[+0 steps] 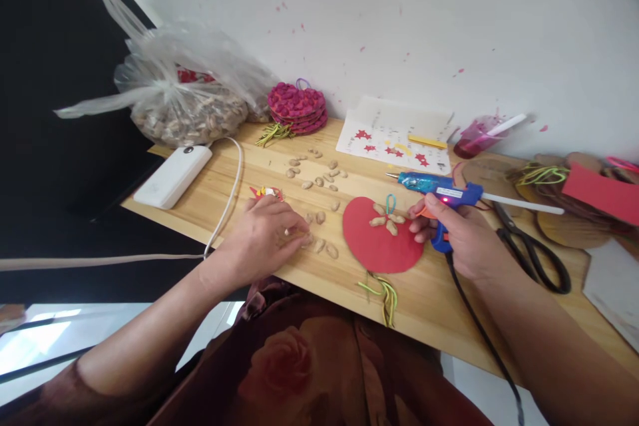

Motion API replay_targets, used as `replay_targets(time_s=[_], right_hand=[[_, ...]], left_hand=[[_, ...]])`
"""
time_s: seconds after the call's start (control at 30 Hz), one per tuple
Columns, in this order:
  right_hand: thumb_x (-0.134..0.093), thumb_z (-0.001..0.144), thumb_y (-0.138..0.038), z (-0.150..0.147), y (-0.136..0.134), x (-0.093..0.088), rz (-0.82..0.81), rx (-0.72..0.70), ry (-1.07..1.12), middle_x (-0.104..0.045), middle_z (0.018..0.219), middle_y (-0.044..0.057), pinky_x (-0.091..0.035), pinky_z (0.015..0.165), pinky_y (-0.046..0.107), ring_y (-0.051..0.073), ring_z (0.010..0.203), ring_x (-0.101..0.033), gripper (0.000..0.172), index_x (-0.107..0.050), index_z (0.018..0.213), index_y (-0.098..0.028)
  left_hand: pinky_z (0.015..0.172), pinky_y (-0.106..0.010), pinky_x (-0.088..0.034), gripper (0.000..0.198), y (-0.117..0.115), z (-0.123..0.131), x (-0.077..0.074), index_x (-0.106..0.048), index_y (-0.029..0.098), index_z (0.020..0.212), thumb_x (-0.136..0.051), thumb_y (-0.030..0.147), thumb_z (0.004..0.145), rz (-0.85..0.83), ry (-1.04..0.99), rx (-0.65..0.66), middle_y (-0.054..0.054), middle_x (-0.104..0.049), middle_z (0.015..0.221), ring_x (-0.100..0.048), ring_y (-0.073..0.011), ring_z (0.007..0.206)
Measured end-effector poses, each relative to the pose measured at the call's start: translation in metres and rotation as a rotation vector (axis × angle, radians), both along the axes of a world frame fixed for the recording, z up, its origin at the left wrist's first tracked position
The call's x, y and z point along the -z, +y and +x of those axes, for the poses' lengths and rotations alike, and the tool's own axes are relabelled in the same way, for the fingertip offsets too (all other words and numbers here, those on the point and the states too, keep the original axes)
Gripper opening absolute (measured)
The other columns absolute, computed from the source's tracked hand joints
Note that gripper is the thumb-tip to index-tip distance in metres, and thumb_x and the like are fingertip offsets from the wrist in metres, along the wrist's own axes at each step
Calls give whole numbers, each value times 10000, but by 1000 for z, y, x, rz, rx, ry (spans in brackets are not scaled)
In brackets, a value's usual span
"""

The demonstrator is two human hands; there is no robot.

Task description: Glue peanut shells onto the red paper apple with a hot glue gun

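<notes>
My right hand (pixel 456 236) grips a blue glue gun (pixel 439 192), its nozzle pointing left above a red apple-shaped card (pixel 379 243). Several peanut shells (pixel 387 219) are stuck on the card in a flower shape under a small blue loop. Green and yellow strings (pixel 384 293) hang from the card's lower edge. My left hand (pixel 264 233) lies knuckles up on the wooden table (pixel 434 299), fingertips pinching a peanut shell (pixel 305 238) among loose shells just left of the card.
More loose shells (pixel 319 173) lie further back. A plastic bag of peanuts (pixel 184 106), a white power bank (pixel 172 175) with cable, and stacked pink discs (pixel 297 108) sit at the back left. Paper with red stars (pixel 394 140), black scissors (pixel 534 249) and cardboard pieces lie to the right.
</notes>
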State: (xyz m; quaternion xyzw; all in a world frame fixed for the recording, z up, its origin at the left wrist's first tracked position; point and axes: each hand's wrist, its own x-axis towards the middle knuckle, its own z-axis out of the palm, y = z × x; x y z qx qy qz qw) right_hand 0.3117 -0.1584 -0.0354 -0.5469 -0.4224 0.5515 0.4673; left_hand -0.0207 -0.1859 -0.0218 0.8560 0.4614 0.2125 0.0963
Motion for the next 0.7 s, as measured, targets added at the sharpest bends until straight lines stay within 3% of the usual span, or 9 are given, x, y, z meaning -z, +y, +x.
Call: replay_targets(time_s=[0.23, 0.43, 0.7], right_hand=[[-828, 726, -587, 2, 1, 3, 8, -8, -5, -723, 681, 42, -562, 475, 210, 145, 563, -674, 396, -750, 739, -199], [-845, 696, -603, 2, 1, 1, -15, 1, 8, -718, 651, 47, -556, 470, 204, 141, 538, -667, 423, -748, 717, -192], [-849, 689, -601, 1, 2, 0, -17, 4, 0, -710, 654, 40, -553, 460, 207, 140, 541, -658, 412, -751, 707, -201]], left_hand=[[863, -423, -433, 87, 24, 23, -7, -739, 212, 890, -657, 213, 916, 67, -29, -37, -41, -746, 891, -612, -250, 927], [949, -459, -437, 197, 50, 48, -3, -741, 191, 993, -627, 100, 861, -9, 8, 28, -63, -757, 985, -599, -271, 1009], [956, -493, -438, 199, 63, 52, 5, -742, 180, 1025, -639, 120, 866, -84, 37, 25, -67, -773, 1007, -608, -290, 1017]])
